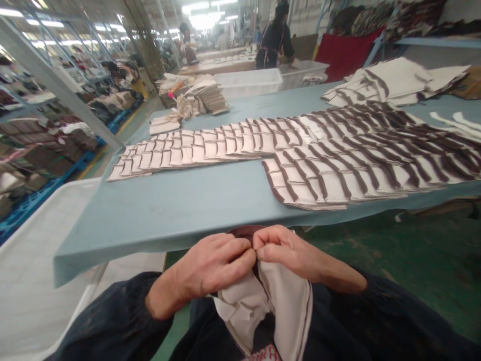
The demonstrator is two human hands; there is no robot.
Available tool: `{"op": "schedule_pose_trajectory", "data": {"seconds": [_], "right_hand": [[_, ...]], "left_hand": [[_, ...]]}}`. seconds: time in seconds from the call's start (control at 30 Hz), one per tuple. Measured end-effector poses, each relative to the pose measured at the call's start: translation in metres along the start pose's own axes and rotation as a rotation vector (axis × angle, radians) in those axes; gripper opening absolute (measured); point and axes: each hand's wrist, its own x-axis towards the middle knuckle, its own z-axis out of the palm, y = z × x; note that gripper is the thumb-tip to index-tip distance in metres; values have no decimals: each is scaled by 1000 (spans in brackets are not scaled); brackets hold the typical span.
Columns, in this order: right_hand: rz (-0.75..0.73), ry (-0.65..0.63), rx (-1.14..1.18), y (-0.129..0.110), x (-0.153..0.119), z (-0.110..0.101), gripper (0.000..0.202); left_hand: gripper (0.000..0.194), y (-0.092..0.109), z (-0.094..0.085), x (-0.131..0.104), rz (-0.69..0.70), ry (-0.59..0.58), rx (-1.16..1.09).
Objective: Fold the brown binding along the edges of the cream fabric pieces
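Observation:
A beige fabric piece (287, 306) with a dark inner side hangs in front of my body, below the near table edge. My left hand (221, 260) pinches its upper edge from the left, fingers curled over the cloth. Close beside it, my right hand (283, 248) pinches the same edge between thumb and forefinger. The fingertips of both hands nearly meet. Small loose flaps of cloth stick out under my left hand. Beyond my hands, overlapping rows of beige pieces with dark brown trim (338, 170) lie on the table.
The table (169, 205) has a blue-green cover. Beige stacks (212, 95) lie at its far left, loose cloth pieces (394, 80) at its far right. White bins (248, 82) stand beyond, near a person in dark clothes (274, 40). A white bin (33, 281) is at lower left.

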Motion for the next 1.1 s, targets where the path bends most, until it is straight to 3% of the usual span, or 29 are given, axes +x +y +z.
{"op": "schedule_pose_trajectory", "data": {"seconds": [0.1, 0.2, 0.3, 0.37, 0.53, 0.67, 0.9, 1.1], "right_hand": [[6, 13, -36, 0, -2, 1, 14], [-66, 61, -155, 2, -5, 2, 10], [-198, 134, -306, 6, -6, 3, 8], [-307, 175, -412, 9, -6, 4, 9], [-555, 235, -591, 14, -7, 6, 8], [-652, 275, -691, 15, -10, 6, 9], [-611, 246, -659, 20, -14, 6, 9], [-534, 190, -610, 19, -16, 3, 6]], "left_hand": [[16, 3, 4, -2, -77, 9, -162], [17, 6, 3, -5, -312, 13, -414], [18, 8, -6, -5, -572, -87, -568], [11, 6, -14, -2, -647, -173, -640], [30, -3, -29, 10, -616, -351, -695], [34, -10, -27, 16, -533, -389, -745], [32, -6, -21, 21, -519, -401, -768], [36, -5, -15, 21, -603, -397, -858]]}}
